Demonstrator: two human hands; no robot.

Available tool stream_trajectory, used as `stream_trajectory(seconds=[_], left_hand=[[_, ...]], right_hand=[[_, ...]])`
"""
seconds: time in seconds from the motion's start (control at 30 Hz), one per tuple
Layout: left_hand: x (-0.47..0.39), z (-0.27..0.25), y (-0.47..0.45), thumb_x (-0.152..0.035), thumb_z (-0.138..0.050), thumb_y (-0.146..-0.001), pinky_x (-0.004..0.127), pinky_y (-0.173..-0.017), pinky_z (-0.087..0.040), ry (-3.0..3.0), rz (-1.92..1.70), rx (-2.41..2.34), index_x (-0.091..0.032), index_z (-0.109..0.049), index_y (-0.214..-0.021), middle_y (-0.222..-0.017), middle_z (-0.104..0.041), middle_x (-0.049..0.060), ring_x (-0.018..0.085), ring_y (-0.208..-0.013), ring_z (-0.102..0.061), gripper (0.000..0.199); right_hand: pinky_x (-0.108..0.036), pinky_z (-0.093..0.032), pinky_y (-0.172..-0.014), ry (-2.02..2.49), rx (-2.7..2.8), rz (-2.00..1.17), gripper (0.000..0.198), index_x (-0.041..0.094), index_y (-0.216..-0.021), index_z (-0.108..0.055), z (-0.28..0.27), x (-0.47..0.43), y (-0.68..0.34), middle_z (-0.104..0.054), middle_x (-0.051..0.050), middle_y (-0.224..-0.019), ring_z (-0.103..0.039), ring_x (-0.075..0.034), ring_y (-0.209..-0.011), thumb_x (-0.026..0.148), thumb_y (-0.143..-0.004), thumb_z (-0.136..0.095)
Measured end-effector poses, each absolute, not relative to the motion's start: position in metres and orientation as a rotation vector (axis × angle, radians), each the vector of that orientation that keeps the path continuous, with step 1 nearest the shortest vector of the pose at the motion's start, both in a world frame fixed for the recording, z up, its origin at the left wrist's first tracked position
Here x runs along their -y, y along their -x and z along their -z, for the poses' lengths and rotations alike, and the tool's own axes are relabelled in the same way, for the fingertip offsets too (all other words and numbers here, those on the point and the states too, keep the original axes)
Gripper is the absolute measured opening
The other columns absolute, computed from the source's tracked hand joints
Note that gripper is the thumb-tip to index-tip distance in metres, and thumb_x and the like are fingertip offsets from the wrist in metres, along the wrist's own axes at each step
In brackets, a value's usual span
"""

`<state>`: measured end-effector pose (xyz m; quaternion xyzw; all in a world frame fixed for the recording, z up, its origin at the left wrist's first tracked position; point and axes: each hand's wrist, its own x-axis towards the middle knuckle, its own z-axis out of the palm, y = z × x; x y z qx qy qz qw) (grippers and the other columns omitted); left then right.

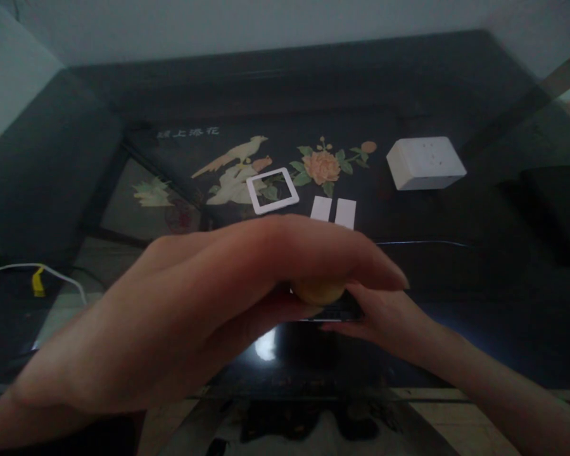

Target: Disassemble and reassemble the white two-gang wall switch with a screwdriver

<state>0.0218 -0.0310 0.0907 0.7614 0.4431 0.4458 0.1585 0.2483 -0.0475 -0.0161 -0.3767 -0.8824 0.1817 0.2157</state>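
The dark table [456, 82] spreads beneath everything, with a bird and flowers pictured on it. The left hand [209, 285] arches across the middle, fingers curled; its back blocks the view, so I cannot tell whether it is clamped on anything. The right hand [384, 310] grips the right end of a dark piece. Beyond stand the white box [427, 164], far right, then the white frame [253, 193] and two white cards [321, 208]. The dark piece [346, 310] lies between the hands, mostly covered. Smallest, the yellow thing [319, 293] shows under the left fingers. I judge this two-handed work on the piece, calling next for a steady right grip.
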Motion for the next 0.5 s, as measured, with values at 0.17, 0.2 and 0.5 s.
stream_trajectory(seconds=[0.17, 0.2, 0.5], left_hand=[[0.028, -0.095, -0.021, -0.019, -0.052, -0.097, 0.032, -0.085, -0.064, -2.183, -1.046, -1.120, -0.029, -0.060, -0.117, -0.107, -0.073, -0.005, 0.018, -0.106, -0.072, 0.024], [0.024, -0.097, -0.018, -0.016, -0.053, -0.096, 0.029, -0.088, -0.063, -2.208, -0.965, -1.060, -0.031, -0.058, -0.120, -0.111, -0.072, -0.007, 0.016, -0.106, -0.072, 0.029], [0.012, -0.100, -0.007, -0.042, -0.078, -0.080, 0.020, -0.066, -0.061, -2.405, -0.984, -1.012, -0.038, -0.070, -0.106, -0.094, -0.069, -0.008, 0.010, -0.075, -0.069, 0.027]], right_hand=[[-0.056, -0.044, -0.110, 1.077, 2.474, -0.504, 0.086, 0.015, -0.144, -0.036, 0.016, 0.046, -0.248, -0.048, -0.018, -0.147, -0.041, -0.034, -0.137, 0.037, -0.074, -0.081], [-0.058, -0.044, -0.110, 1.079, 2.478, -0.509, 0.085, 0.015, -0.144, -0.036, 0.016, 0.046, -0.248, -0.048, -0.019, -0.146, -0.040, -0.035, -0.137, 0.038, -0.075, -0.080], [-0.058, -0.045, -0.109, 1.104, 2.488, -0.522, 0.087, 0.017, -0.146, -0.033, 0.017, 0.047, -0.249, -0.049, -0.017, -0.146, -0.040, -0.034, -0.137, 0.036, -0.075, -0.080]])
